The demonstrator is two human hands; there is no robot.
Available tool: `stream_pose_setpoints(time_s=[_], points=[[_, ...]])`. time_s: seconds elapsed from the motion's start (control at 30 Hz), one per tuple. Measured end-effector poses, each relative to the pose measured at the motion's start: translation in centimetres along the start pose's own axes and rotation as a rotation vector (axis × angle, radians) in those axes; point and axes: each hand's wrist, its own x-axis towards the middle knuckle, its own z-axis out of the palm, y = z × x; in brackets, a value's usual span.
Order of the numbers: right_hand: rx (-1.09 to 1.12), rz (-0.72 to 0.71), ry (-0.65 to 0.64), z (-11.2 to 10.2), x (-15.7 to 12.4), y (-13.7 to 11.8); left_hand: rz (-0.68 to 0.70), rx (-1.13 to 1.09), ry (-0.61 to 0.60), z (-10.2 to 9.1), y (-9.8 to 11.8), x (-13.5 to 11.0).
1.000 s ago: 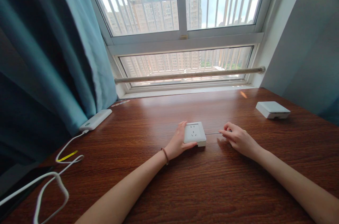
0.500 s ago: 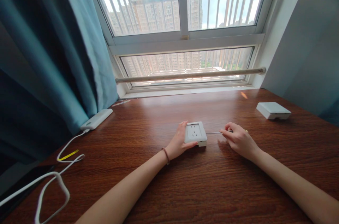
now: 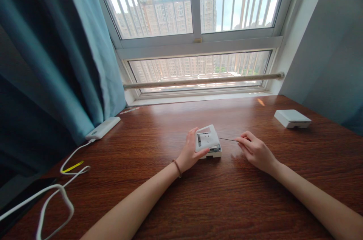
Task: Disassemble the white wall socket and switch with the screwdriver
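Holding a white cover (image 3: 216,138) with the left hand (image 3: 188,151), the person works near the middle of the frame, a little to the right of it and below. The cover stands tilted upon a white box (image 3: 217,154), and a gap opens between them at the right and lower side. Inside the cover one can see a socket plate (image 3: 208,141) with narrow slots. The fingers of the left hand are opened only as wide as the cover: the thumb lies along its lower edge, the others at its upper left. A thin bracelet (image 3: 177,168) is around the wrist.

The right hand (image 3: 257,153), to the right of the box, has its fingers closed in a pinch on a thin tool (image 3: 228,139). The tool points leftward and its tip ends at the right edge of the cover; whether it touches there, one cannot tell.

All this is on a brown wooden bench (image 3: 227,198). A second white box (image 3: 292,118) lies at the right of the frame, well apart from the hands. At the left there is a white device (image 3: 103,128) beside a blue curtain (image 3: 93,54), with a white cable (image 3: 73,155) plugged into it. A yellow strip (image 3: 73,167) lies by the cable.
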Motion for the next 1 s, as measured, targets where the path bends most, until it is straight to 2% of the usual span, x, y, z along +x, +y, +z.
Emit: stream_pose_setpoints(time_s=[0.13,0.27,0.4,0.5,0.63,0.73,0.87,1.0], points=[[-0.006,-0.051,0.062,-0.4,-0.4,-0.6,0.079,0.083,0.072,-0.3,0.9,-0.3],[0.024,-0.121,0.142,-1.0,-0.8,-2.0,0.283,0.194,0.110,-0.4,1.9,-0.9],[0.161,-0.232,0.072,-1.5,-1.0,-4.1,0.486,0.301,0.185,-0.2,2.2,-1.6],[0.207,-0.295,-0.001,-1.6,-1.1,-5.3,0.549,0.322,0.282,0.0,2.2,-1.9],[0.276,-0.303,0.024,-1.1,-1.2,-6.6,0.624,0.352,0.353,0.4,2.4,-1.8],[0.347,-0.246,0.081,-0.8,-1.2,-7.6,0.610,0.377,0.356,0.8,2.7,-1.6],[0.373,-0.156,0.223,-1.3,-1.1,-7.8,0.571,0.363,0.289,0.8,3.3,-1.4],[0.206,-0.031,0.423,-2.6,-0.7,-5.9,0.371,0.293,0.178,0.5,3.2,-1.0]])
